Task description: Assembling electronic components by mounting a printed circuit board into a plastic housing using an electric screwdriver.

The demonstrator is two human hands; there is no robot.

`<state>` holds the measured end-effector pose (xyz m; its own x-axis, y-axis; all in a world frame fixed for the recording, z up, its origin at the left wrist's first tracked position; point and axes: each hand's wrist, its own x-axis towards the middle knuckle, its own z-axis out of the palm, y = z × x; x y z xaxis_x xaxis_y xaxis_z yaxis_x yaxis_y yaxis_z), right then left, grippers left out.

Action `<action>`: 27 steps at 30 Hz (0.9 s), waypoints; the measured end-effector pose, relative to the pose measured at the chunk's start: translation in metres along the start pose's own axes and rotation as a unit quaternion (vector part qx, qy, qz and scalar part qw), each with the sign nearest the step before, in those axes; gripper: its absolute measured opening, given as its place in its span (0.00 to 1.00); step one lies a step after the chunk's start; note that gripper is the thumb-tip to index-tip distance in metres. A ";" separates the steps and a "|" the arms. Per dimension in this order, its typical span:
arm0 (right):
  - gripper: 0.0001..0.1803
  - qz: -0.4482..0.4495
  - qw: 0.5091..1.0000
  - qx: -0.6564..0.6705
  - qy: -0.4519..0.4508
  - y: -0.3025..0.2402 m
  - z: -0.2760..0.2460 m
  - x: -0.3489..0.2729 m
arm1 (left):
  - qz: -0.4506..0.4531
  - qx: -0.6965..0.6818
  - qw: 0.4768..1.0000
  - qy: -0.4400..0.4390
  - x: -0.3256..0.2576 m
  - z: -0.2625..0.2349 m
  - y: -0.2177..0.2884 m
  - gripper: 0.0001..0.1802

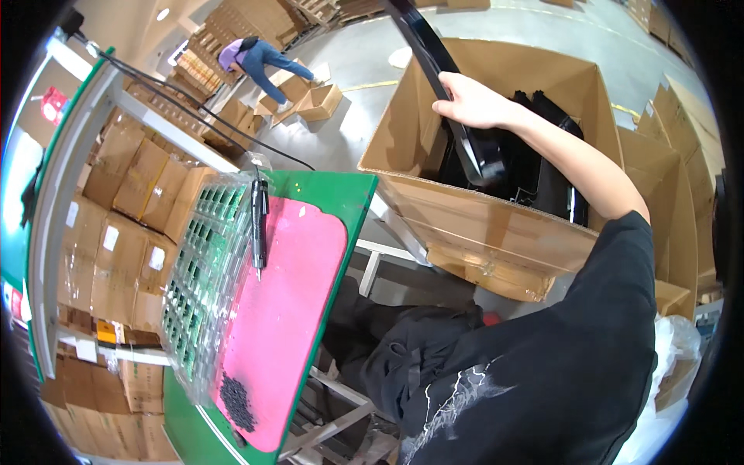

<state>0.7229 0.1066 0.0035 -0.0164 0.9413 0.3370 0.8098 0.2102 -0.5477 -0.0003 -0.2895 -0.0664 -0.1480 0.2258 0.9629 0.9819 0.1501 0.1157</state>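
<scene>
My right hand (474,101) is closed round a long glossy black plastic piece (422,43). This piece stands tilted over the near part of an open cardboard box (465,194), and its lower end is in front of the contents. More black plastic parts (535,155) lie inside that box; their exact shape is hard to make out. My left hand is out of view. On the green bench (341,186) lies a pink mat (298,263), with a black electric screwdriver (260,225) along its far edge and a heap of small dark screws (236,403).
Clear plastic trays (205,271) of small green circuit boards stand beside the mat. A black cable (225,132) runs across the bench frame. Stacked cartons (116,256) fill the left side, more boxes (659,186) the right. Farther off, another person (263,62) bends over an open carton (318,102).
</scene>
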 end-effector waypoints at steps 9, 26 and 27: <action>0.09 -0.346 0.932 -0.087 0.068 -0.061 0.017 -0.030 | -0.275 -0.448 0.843 -0.118 0.044 0.050 0.148 0.25; 0.12 -0.514 0.844 0.019 -0.152 -0.236 0.187 0.079 | -0.142 -0.119 0.832 -0.522 0.075 0.159 0.147 0.40; 0.13 -0.508 0.851 0.018 -0.132 -0.245 0.204 0.101 | -0.125 -0.138 0.789 -0.586 0.086 0.167 0.147 0.36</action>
<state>0.4029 0.2040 0.0156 -0.8325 0.2939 0.4696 0.2801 0.9547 -0.1008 0.1117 -0.0869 -0.0071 -0.1895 0.9813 0.0338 0.8694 0.1518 0.4702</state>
